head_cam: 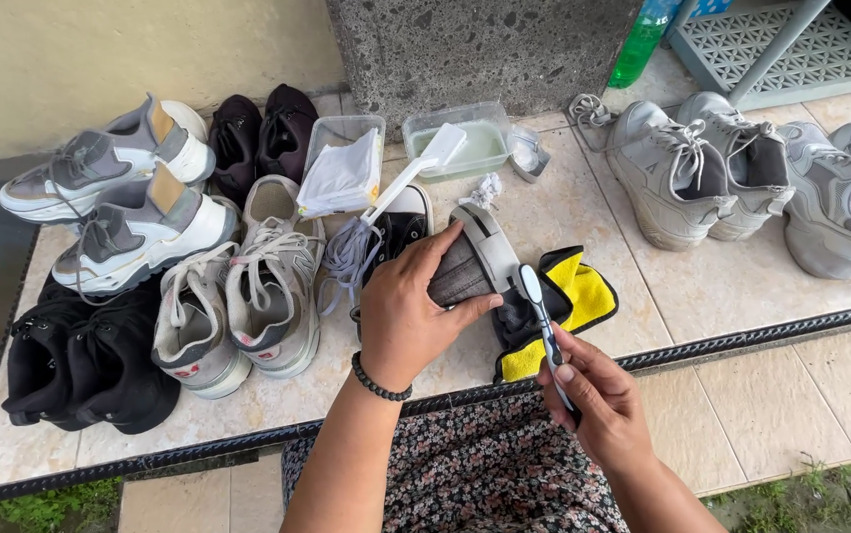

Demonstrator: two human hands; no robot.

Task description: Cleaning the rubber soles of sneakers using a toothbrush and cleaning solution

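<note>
Left hand point(408, 311) wrapped around a grey sneaker point(470, 262), fingers over the upper, thumb on near side; shoe held tilted w/ white sole edge facing the camera, just above the tiled ledge point(702, 286). Black bead bracelet point(378, 380) on left wrist.

Right hand point(593, 400) pinching a small brush point(542, 316) by its handle, fingers closed narrow on it; white brush head touching the sole edge of the grey sneaker near the heel.

Yellow-and-black cloth point(574, 296) lies on the ledge right under/beside the shoe, partly hidden by brush + shoe.

Behind the hands: black canvas sneaker point(401, 227) w/ white toe cap, loose pale laces point(347, 252) draped next to it. Clear tub of cloudy liquid point(460, 143) w/ a white long-handled brush point(416, 173) leaning out of it. 2nd clear tub point(345, 163) beside it holding a white cloth.

Left side: grey/white running shoes point(248, 296) pair, black shoes point(80, 360) at the near-left corner, grey/white/tan chunky sneakers point(115, 197), dark pair point(263, 133) by the wall.

Right side: row of light grey sneakers point(741, 168), well apart from the hands. Green bottle point(641, 44) at top by the stone pillar. Floral fabric point(485, 464) across the person's lap at the bottom.
</note>
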